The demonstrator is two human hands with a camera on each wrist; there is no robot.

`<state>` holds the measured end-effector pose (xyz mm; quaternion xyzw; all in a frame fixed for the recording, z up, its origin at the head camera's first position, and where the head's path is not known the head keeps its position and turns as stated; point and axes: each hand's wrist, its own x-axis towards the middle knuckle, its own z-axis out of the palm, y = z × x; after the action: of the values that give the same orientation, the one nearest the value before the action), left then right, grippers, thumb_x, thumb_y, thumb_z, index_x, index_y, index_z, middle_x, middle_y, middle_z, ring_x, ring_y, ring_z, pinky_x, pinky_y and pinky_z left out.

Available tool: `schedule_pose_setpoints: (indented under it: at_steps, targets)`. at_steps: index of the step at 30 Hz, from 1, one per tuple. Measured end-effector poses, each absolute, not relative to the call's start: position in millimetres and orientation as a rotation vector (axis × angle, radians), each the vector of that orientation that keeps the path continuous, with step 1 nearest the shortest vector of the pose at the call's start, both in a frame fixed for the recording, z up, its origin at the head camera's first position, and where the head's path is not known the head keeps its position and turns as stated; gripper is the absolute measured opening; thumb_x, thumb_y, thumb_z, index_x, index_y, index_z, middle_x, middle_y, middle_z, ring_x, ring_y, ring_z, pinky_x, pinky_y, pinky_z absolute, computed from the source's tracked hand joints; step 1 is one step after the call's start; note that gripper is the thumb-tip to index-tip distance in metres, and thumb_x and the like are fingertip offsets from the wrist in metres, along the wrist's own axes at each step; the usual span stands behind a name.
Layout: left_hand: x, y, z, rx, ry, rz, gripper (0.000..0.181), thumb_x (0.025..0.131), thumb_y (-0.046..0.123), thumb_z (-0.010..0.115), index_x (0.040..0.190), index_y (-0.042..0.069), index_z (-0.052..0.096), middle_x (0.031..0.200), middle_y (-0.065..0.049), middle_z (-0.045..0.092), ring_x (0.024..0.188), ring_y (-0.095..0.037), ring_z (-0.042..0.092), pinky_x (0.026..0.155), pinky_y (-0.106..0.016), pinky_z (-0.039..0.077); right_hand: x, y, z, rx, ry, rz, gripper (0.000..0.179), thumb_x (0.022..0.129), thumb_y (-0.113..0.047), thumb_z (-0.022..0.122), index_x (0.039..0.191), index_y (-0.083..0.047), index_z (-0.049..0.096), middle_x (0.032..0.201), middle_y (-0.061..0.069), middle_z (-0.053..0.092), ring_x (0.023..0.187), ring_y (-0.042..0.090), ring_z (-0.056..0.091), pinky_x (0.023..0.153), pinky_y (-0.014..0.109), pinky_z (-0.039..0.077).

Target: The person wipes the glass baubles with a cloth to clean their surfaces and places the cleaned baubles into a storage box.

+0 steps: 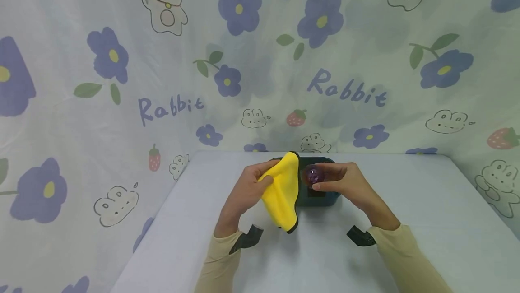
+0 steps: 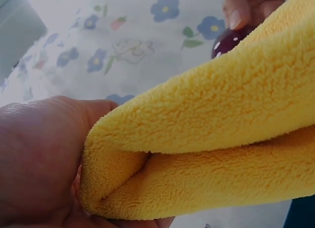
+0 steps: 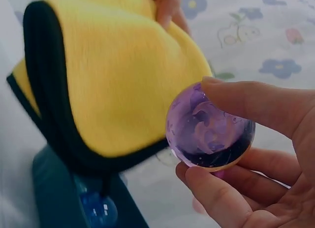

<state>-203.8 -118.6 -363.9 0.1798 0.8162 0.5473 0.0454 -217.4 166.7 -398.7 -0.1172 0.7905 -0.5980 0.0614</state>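
Observation:
My left hand (image 1: 252, 188) grips a yellow fleecy cloth (image 1: 282, 189) with a dark edging, folded over and hanging down from the fingers. In the left wrist view the cloth's fluffy fold (image 2: 197, 114) fills much of the picture beside the palm. Between thumb and fingertips, my right hand (image 1: 345, 182) pinches a clear purple ball (image 3: 211, 127) with a swirled pattern inside. Both hands are raised over a dark green tray-like container (image 1: 318, 200), the cloth just left of the ball. A blue clear ball (image 3: 101, 208) shows in the container, below the cloth.
The container stands on a white-covered table (image 1: 406, 202) near its back edge. Behind and to the left hangs a curtain (image 1: 268, 58) printed with flowers and rabbits. A black wrist mount (image 1: 248, 239) sticks out from each sleeve.

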Motion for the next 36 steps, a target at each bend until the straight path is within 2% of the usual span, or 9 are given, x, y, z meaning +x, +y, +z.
schedule_pose_setpoints:
  at_steps: [5, 11, 16, 23, 28, 32, 36]
  targets:
    - [-203, -111, -366, 0.566, 2.464, 1.712, 0.05, 0.097, 0.005, 0.051, 0.146, 0.013, 0.058, 0.117, -0.015, 0.069, 0.084, -0.023, 0.066, 0.08, -0.033, 0.058, -217, 152, -396, -0.432, 2.293, -1.886, 0.065, 0.081, -0.023, 0.088, 0.14, -0.007, 0.065, 0.127, 0.017, 0.073, 0.109, 0.023, 0.076, 0.087, 0.033, 0.062]
    - [-204, -102, -369, 0.566, 2.426, 1.763, 0.048, 0.099, 0.005, 0.051, 0.145, 0.016, 0.059, 0.122, -0.012, 0.067, 0.089, -0.024, 0.065, 0.083, -0.034, 0.057, -215, 144, -399, -0.436, 2.291, -1.907, 0.06, 0.081, -0.026, 0.088, 0.135, -0.012, 0.069, 0.122, 0.012, 0.076, 0.106, 0.02, 0.074, 0.086, 0.03, 0.062]
    - [-202, -93, -370, 0.585, 2.476, 1.756, 0.048, 0.099, 0.006, 0.053, 0.146, 0.015, 0.058, 0.129, -0.011, 0.065, 0.094, -0.024, 0.063, 0.086, -0.034, 0.057, -215, 141, -401, -0.433, 2.317, -1.936, 0.06, 0.082, -0.026, 0.087, 0.137, -0.011, 0.068, 0.123, 0.015, 0.075, 0.106, 0.022, 0.074, 0.086, 0.029, 0.062]
    - [-193, -81, -374, 0.628, 2.729, 1.541, 0.055, 0.097, 0.012, 0.059, 0.152, 0.016, 0.053, 0.123, -0.011, 0.068, 0.089, -0.02, 0.061, 0.082, -0.032, 0.057, -212, 141, -401, -0.45, 2.371, -1.948, 0.056, 0.083, -0.024, 0.086, 0.135, -0.011, 0.069, 0.116, 0.014, 0.077, 0.1, 0.021, 0.073, 0.083, 0.027, 0.061]
    - [-189, -78, -370, 0.635, 2.843, 1.387, 0.057, 0.098, 0.01, 0.054, 0.155, 0.014, 0.049, 0.127, -0.011, 0.068, 0.086, -0.017, 0.06, 0.081, -0.03, 0.057, -210, 139, -399, -0.503, 2.393, -1.946, 0.054, 0.082, -0.025, 0.087, 0.133, -0.017, 0.071, 0.117, 0.008, 0.077, 0.101, 0.023, 0.072, 0.083, 0.028, 0.061]
    - [-190, -81, -366, 0.643, 2.876, 1.266, 0.058, 0.098, 0.009, 0.05, 0.156, 0.013, 0.047, 0.119, -0.011, 0.069, 0.081, -0.016, 0.059, 0.076, -0.028, 0.055, -209, 138, -399, -0.526, 2.397, -1.952, 0.054, 0.081, -0.026, 0.087, 0.133, -0.02, 0.071, 0.12, 0.005, 0.077, 0.103, 0.025, 0.071, 0.084, 0.029, 0.061]
    - [-189, -85, -364, 0.635, 2.874, 1.239, 0.057, 0.099, 0.009, 0.05, 0.155, 0.012, 0.048, 0.119, -0.01, 0.067, 0.085, -0.017, 0.058, 0.078, -0.028, 0.053, -209, 137, -399, -0.526, 2.405, -1.957, 0.054, 0.081, -0.026, 0.088, 0.132, -0.02, 0.072, 0.121, 0.004, 0.076, 0.103, 0.025, 0.071, 0.083, 0.03, 0.061]
